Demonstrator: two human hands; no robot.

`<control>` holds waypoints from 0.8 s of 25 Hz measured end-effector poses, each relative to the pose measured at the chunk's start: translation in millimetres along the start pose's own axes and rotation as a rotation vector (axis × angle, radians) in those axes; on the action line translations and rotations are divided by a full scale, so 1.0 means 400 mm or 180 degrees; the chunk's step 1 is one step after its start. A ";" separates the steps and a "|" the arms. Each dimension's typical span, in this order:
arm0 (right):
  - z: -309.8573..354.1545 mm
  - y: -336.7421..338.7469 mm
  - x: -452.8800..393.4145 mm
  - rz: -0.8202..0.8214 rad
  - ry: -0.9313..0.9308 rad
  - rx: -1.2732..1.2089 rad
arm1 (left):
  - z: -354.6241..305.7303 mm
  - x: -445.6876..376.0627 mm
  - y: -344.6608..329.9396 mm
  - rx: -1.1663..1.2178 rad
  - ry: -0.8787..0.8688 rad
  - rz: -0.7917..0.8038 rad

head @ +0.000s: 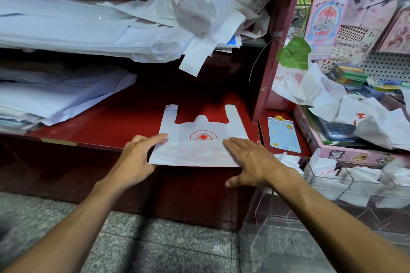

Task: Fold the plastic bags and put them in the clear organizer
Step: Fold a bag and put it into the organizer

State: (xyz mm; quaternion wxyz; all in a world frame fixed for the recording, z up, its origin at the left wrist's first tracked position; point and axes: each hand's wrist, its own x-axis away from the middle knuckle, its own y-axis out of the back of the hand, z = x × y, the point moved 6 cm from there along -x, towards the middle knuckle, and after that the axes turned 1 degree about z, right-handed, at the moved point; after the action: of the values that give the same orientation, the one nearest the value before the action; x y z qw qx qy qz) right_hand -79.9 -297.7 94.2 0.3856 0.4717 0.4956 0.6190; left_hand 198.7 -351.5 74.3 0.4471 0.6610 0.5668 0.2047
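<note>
A white plastic bag (199, 137) with a red sun logo lies flat on the red shelf (124, 117), its lower part folded up over the front edge and its handles pointing away. My left hand (138, 153) presses the bag's left edge with straight fingers. My right hand (248, 157) lies flat on the bag's right edge. The clear organizer (346, 186) stands at the lower right, and its compartments hold several folded white bags.
A heap of crumpled white bags (208, 9) lies on the upper shelf, one handle hanging down. Stacked white sheets (55, 93) fill the left of the shelf. More loose bags (332, 97) sit in a pink box at the right, beside a blue card (284, 135).
</note>
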 end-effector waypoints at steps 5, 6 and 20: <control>-0.069 0.032 0.010 -0.0579 -0.0178 -0.0117 | -0.012 0.017 0.038 0.0539 0.0042 -0.0307; -0.077 0.029 0.012 -0.0609 -0.0160 -0.0242 | -0.012 0.018 0.039 0.0706 0.0125 -0.0323; -0.133 0.068 -0.023 -0.2011 -0.1054 -0.3025 | -0.028 0.002 0.042 0.1459 0.1080 -0.0752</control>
State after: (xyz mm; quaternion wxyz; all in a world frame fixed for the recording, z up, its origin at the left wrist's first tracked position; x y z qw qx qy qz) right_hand -129.1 -325.5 115.7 0.7923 0.1674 0.2138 0.5464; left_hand 199.6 -346.0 93.8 0.2060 0.6305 0.7377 0.1256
